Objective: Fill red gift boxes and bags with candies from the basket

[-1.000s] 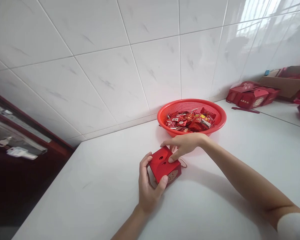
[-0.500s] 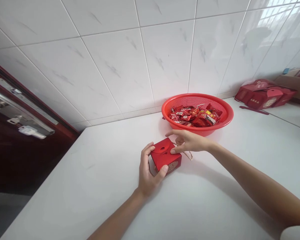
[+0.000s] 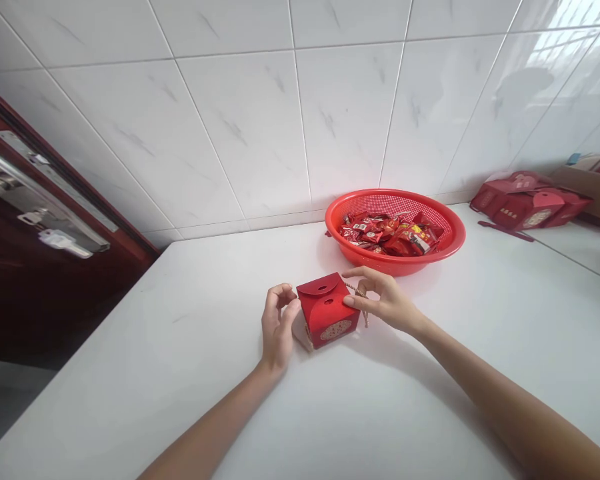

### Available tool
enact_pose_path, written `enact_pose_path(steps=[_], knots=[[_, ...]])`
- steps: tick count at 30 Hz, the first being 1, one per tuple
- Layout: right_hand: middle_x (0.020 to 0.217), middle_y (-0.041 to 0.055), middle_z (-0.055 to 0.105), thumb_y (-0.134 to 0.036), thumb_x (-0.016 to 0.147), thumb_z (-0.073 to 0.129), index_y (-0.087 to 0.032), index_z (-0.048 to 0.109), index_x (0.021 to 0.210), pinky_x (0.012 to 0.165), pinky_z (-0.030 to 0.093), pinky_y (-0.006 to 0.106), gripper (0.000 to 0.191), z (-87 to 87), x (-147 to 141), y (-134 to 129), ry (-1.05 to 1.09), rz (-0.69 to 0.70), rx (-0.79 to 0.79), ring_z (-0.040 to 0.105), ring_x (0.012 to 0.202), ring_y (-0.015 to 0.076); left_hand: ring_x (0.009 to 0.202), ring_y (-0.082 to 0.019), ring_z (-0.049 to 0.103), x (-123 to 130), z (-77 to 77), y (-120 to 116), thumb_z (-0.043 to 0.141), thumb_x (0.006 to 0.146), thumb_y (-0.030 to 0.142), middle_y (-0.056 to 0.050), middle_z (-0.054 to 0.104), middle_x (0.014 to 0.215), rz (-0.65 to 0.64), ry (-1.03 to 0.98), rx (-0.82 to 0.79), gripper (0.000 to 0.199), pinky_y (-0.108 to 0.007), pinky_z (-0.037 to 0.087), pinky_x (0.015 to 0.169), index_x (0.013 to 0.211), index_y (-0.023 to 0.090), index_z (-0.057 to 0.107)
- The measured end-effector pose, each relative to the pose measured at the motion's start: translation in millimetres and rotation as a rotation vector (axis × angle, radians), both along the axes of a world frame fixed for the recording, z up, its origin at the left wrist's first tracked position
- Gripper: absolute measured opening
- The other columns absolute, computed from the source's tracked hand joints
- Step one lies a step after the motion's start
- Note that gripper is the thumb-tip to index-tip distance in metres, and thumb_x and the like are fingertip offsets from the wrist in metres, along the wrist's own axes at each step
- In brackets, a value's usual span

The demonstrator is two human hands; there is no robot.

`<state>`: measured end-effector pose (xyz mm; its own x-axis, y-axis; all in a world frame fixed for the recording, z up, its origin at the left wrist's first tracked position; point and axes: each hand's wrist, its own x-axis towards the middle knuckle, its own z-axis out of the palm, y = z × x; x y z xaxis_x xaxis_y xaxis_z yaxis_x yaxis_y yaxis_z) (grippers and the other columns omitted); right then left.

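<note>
A small red box [image 3: 330, 308] with its top flaps folded over sits on the white table, an oval patterned panel on its near side. Its twisted cord handle [image 3: 365, 313] hangs at the right side, and more cord shows low on the left. At the box's left edge is my left hand [image 3: 279, 327], its fingers curled and apart, holding nothing. My right hand [image 3: 383, 299] is at the box's right side, thumb on the top edge and index finger at the back corner; its other fingers are curled by the cord.
Behind the box, a red mesh basket [image 3: 395, 263] holds several red wrapped packets. More red boxes [image 3: 525, 203] and a cardboard box [image 3: 590, 190] stand at the back right. A tiled wall [image 3: 250, 133] rises behind the table [image 3: 180, 367]. A dark red door [image 3: 25, 280] with keys is left.
My left hand has let go of the box and moved left. The box has turned, and its flaps now lie less overlapped. My right hand has shifted slightly right with its thumb still on the box.
</note>
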<state>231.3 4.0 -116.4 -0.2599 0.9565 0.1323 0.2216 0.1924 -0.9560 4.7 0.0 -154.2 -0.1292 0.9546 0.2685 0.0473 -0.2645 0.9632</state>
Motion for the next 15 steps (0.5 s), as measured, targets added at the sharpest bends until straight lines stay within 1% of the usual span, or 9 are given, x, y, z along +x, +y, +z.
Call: enact_pose_path(steps=[2, 4, 6, 8, 12, 15], knots=[[0.065, -0.006, 0.051, -0.051, 0.084, 0.071, -0.018, 0.06, 0.123, 0.055, 0.049, 0.028, 0.052, -3.3, -3, -3, -0.027, -0.042, 0.028, 0.056, 0.057, 0.0141, 0.088, -0.021, 0.06, 0, 2.1, 2, 0.064, 0.083, 0.043, -0.002, 0.061, 0.09, 0.022, -0.019, -0.027, 0.024, -0.033, 0.049, 0.082, 0.095, 0.023, 0.061], [0.065, -0.0059, 0.052, -0.051, 0.086, 0.068, -0.019, 0.06, 0.12, 0.058, 0.049, 0.029, 0.047, -4.8, -6, -5, -0.075, -0.095, 0.101, 0.055, 0.056, 0.0136, 0.08, -0.019, 0.058, 1, 3.2, 3, 0.064, 0.082, 0.043, -0.001, 0.06, 0.083, 0.024, -0.021, -0.048, 0.023, -0.031, 0.049, 0.076, 0.091, 0.022, 0.062], [0.066, -0.005, 0.052, -0.049, 0.088, 0.065, -0.02, 0.062, 0.116, 0.066, 0.049, 0.03, 0.041, -5.0, -11, -6, -0.135, -0.143, 0.196, 0.056, 0.06, 0.0147, 0.075, -0.019, 0.058, 1, 3.5, 3, 0.064, 0.083, 0.043, 0.0, 0.06, 0.079, 0.003, -0.025, -0.07, 0.023, -0.031, 0.049, 0.072, 0.091, 0.022, 0.063], [0.067, -0.0039, 0.053, -0.047, 0.089, 0.063, -0.021, 0.062, 0.113, 0.071, 0.049, 0.031, 0.035, -4.7, -17, -7, -0.189, -0.173, 0.265, 0.056, 0.064, 0.0159, 0.071, -0.019, 0.058, 2, 3.6, 3, 0.064, 0.083, 0.043, 0.001, 0.06, 0.075, -0.015, -0.043, -0.082, 0.024, -0.03, 0.049, 0.068, 0.092, 0.022, 0.063], [0.068, -0.0029, 0.053, -0.042, 0.092, 0.059, -0.021, 0.062, 0.111, 0.074, 0.048, 0.032, 0.029, -5.2, -23, -7, -0.251, -0.181, 0.334, 0.055, 0.064, 0.0162, 0.062, -0.017, 0.055, 1, 7.2, 4, 0.065, 0.08, 0.039, 0.004, 0.055, 0.062, -0.014, -0.081, -0.051, 0.02, -0.029, 0.046, 0.065, 0.09, 0.022, 0.062], [0.068, -0.0024, 0.056, -0.041, 0.092, 0.059, -0.021, 0.063, 0.11, 0.078, 0.047, 0.034, 0.027, -5.2, -23, -7, -0.293, -0.186, 0.379, 0.054, 0.063, 0.0163, 0.059, -0.016, 0.054, -3, 15.6, 8, 0.065, 0.08, 0.036, 0.005, 0.056, 0.056, -0.02, -0.134, -0.021, 0.018, -0.029, 0.044, 0.063, 0.088, 0.021, 0.061]])
